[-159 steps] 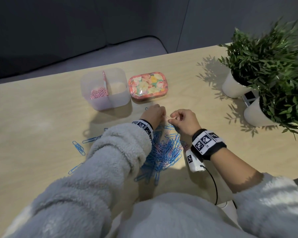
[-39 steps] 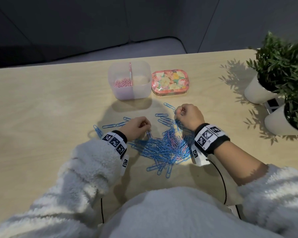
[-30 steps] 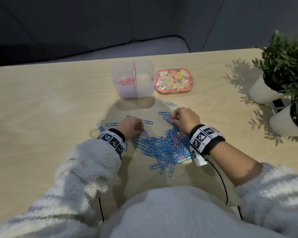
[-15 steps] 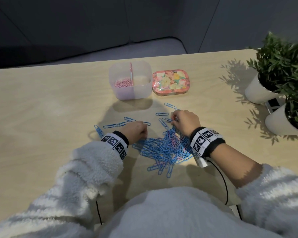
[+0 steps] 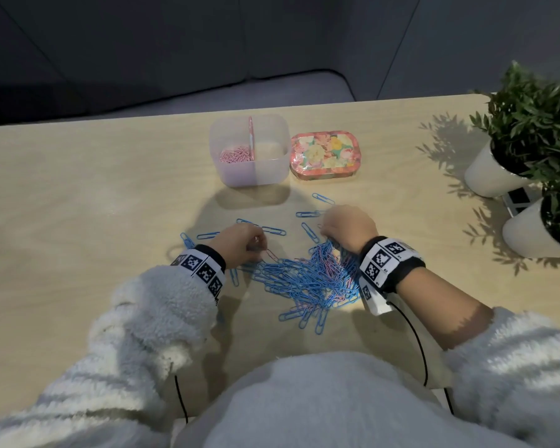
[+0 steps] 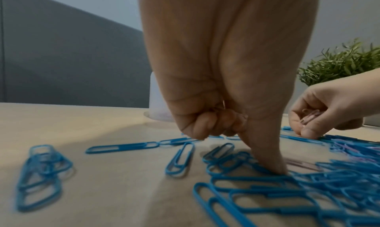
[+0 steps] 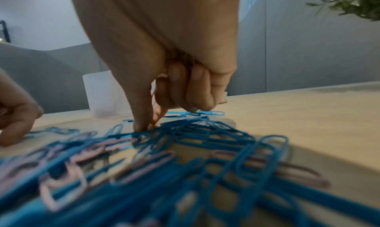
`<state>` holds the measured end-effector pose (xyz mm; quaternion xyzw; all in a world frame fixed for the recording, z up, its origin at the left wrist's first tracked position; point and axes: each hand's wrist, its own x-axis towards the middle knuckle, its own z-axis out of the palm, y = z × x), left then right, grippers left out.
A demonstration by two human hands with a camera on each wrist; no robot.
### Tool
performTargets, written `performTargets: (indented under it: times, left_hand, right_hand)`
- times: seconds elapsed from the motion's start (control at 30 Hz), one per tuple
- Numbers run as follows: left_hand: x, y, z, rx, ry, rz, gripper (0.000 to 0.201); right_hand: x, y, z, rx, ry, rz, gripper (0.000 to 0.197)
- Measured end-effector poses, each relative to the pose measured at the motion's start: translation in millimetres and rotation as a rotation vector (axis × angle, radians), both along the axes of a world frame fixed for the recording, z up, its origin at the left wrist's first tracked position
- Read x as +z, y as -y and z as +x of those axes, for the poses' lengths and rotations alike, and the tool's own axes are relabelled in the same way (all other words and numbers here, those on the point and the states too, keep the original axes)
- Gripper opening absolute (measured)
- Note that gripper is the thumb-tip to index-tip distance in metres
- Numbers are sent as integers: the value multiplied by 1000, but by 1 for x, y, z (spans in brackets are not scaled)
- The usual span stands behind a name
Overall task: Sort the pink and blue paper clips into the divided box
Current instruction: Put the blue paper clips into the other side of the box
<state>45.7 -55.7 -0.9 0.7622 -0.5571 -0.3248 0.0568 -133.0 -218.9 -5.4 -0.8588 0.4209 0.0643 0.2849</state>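
Observation:
A pile of blue and pink paper clips (image 5: 304, 279) lies on the table in front of me. My left hand (image 5: 256, 245) is at the pile's left edge; its thumb (image 6: 271, 162) presses down beside a pink clip (image 6: 302, 164), and its other fingers are curled, seemingly round a pink clip. My right hand (image 5: 328, 229) is at the far right edge, thumb and forefinger (image 7: 141, 124) down in the clips, with pink clips (image 6: 310, 116) held in its curled fingers. The divided box (image 5: 272, 171) stands further back, with pink clips (image 5: 235, 155) in its left compartment.
A floral tin (image 5: 324, 151) sits right of the box. Loose blue clips (image 5: 322, 198) are scattered between the pile and the box, and more lie at the left (image 5: 186, 239). Two white plant pots (image 5: 488, 173) stand at the right edge.
Both hands have stayed at the pile's far edge. The right hand came slightly nearer and lower into the clips. The left thumb is down on the pile.

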Motion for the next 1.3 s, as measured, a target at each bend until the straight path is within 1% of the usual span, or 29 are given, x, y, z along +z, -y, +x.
performTargets:
  times: [0.07, 0.1, 0.2, 0.27, 0.33, 0.4, 0.43, 0.5, 0.57, 0.67, 0.77, 0.87, 0.93, 1.0, 1.07, 1.13, 1.2, 1.27, 1.3]
  left_hand:
    - [3, 0, -1, -16, 4, -18, 20]
    - [3, 1, -2, -23, 11, -29, 18]
    - [4, 7, -10, -46, 33, -21, 16]
    - [4, 11, -15, -87, 47, 1, 13]
    - [4, 12, -17, -110, 60, 24, 11]
    - [3, 10, -16, -97, 48, 36, 12]
    - [3, 8, -15, -81, 41, 29, 13]
    - [4, 6, -13, -37, 36, -2, 13]
    - [7, 6, -10, 10, 31, -46, 13]
    - [15, 6, -4, 68, 28, -109, 13]
    - [24, 6, 7, 123, 3, -148, 7]
    - [36, 6, 19, 166, -16, -173, 10]
    - [45, 7, 27, 195, -14, -192, 10]
    - [53, 11, 34, 228, 0, -226, 8]
    - [62, 19, 42, 273, 38, -266, 9]
    - [69, 31, 51, 330, 87, -303, 13]
    - [73, 43, 59, 425, 131, -359, 11]
    - [74, 58, 64, 542, 156, -428, 4]
    - [74, 65, 66, 591, 169, -452, 5]
  right_hand:
    - [-4, 3, 3, -18, -2, 58, 11]
    - [-5, 4, 4, 0, -10, 71, 13]
    - [-5, 6, 5, 108, -51, 85, 20]
    - [-6, 9, 4, 149, -53, 131, 23]
    - [-5, 12, 2, 141, 55, 261, 24]
    - [4, 13, 6, 80, 218, 419, 23]
    - [12, 13, 10, 40, 272, 476, 23]
    - [31, 14, 25, -24, 339, 566, 27]
    - [52, 16, 48, -28, 391, 622, 32]
    - [78, 19, 95, -48, 464, 636, 30]
    - [96, 19, 146, -67, 512, 610, 29]
    - [99, 17, 183, -79, 443, 554, 26]
    - [98, 13, 200, -107, 408, 591, 23]
    - [95, 8, 211, -180, 427, 694, 26]
    - [92, 5, 218, -225, 432, 732, 35]
    - [90, 5, 221, -192, 392, 691, 42]
    - [89, 7, 218, -158, 386, 674, 46]
    - [92, 10, 211, -141, 438, 639, 45]
    - [95, 10, 205, -149, 490, 628, 41]
